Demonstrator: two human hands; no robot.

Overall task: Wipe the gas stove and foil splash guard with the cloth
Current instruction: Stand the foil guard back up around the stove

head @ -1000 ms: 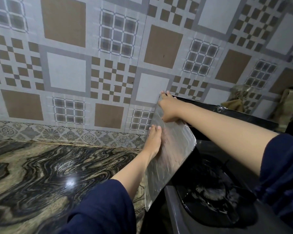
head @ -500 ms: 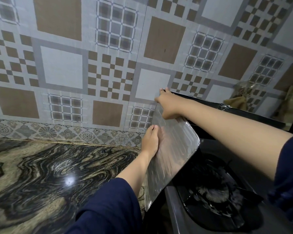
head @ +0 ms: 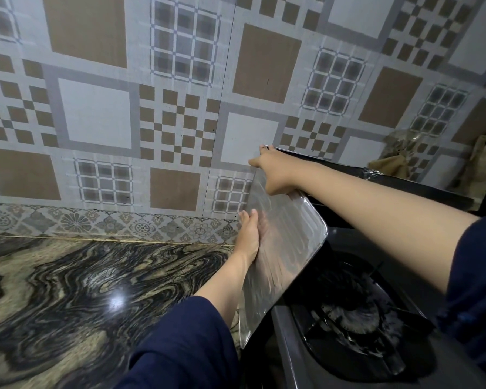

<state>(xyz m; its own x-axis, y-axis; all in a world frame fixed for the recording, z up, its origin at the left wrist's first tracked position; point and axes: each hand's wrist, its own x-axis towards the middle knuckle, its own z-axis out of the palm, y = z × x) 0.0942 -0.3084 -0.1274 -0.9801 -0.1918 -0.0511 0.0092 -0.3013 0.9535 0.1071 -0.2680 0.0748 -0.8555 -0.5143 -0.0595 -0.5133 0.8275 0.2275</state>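
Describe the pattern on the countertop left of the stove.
Glossy stone countertop: swirling black, grey and beige marble veining, seen in the head view.

silver splash guard (head: pixel 281 248), black stove (head: pixel 348 332)

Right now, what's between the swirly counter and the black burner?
In the head view, the shiny foil splash guard stands between the counter and the burner, with the left hand pressed flat against its counter side.
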